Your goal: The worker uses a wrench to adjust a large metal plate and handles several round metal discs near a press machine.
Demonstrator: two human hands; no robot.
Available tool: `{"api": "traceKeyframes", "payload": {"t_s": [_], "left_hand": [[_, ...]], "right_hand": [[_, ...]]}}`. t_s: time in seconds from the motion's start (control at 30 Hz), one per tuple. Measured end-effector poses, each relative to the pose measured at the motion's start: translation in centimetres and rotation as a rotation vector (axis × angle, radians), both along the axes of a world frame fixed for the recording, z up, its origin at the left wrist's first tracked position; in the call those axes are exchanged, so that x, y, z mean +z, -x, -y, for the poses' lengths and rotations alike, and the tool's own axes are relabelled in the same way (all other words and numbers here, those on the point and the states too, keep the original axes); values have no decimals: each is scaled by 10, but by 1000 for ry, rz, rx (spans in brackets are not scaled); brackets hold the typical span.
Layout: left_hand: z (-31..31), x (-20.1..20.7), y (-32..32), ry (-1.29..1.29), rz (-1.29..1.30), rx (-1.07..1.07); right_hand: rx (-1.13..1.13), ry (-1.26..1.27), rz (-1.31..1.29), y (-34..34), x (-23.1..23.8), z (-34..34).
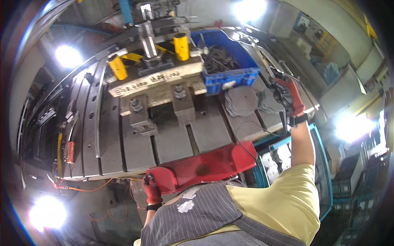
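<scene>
My left hand (152,189), in a red glove with dark fingertips, is at the left end of a long red metal housing (201,167) along the table's front edge. Its fingers are bunched, and what they hold, if anything, is hidden. Out to the right, my right hand (287,96) wears a similar red and dark glove. Its fingers are curled beside a thin metal rod (289,75) at the table's right side; I cannot make out what is inside the grip. Left of that hand lies a stack of flat grey metal plates (241,101).
A die block (158,82) with yellow posts (181,46) is clamped on the slotted steel table (211,133). Behind the plates stands a blue crate (234,78) of dark metal scraps. A cable loops over the red housing. An orange-handled tool (70,152) lies at left.
</scene>
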State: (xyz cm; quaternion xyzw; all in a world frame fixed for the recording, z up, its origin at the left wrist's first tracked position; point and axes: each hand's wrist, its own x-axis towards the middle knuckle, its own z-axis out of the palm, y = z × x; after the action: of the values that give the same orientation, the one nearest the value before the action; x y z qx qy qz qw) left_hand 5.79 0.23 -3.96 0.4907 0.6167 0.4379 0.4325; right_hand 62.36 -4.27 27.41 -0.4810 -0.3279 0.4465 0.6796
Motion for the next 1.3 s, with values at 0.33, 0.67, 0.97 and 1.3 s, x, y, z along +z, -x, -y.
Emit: {"api": "traceKeyframes", "payload": {"t_s": [0.33, 0.67, 0.97, 1.3], "left_hand": [[-7, -14, 12, -16, 54, -79], [-2, -7, 5, 27, 173, -51], [24, -32, 34, -96, 16, -313], [28, -62, 61, 630, 501, -288]], "right_hand": [[-569, 195, 40, -23, -66, 145], [-234, 330, 45, -69, -136, 181], [-596, 137, -183, -35, -197, 261], [-84, 590, -121, 24, -325, 238]]}}
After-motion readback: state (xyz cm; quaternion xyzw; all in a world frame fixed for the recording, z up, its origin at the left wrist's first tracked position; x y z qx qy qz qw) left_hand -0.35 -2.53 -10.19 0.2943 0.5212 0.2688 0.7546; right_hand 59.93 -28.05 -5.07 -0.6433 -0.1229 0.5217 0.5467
